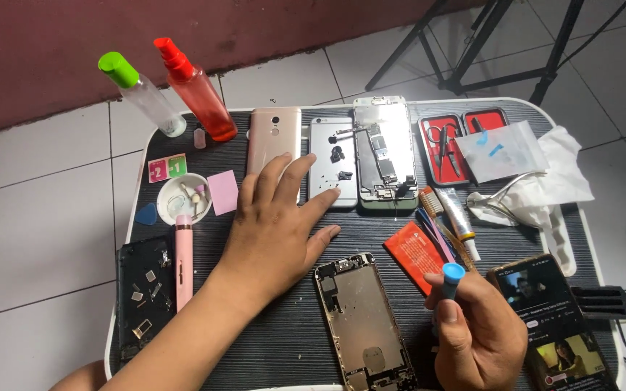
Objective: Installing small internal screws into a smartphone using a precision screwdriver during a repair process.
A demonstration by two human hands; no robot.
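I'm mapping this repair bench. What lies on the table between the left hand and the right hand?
In the head view, an opened phone frame lies on the dark ribbed table between the left hand and the right hand, which holds a blue-capped tool.

phone frame (364,322) between hands, bottles (182,90) behind

I'm resting my left hand (273,224) on the ribbed matt black table top (371,235), and my right hand (476,333) is gripping a smooth blue plastic tool cap (453,273). The bare phone frame (364,322) is looking like dull brushed metal, while the red spray bottle (198,90) is shining like glossy clear plastic.
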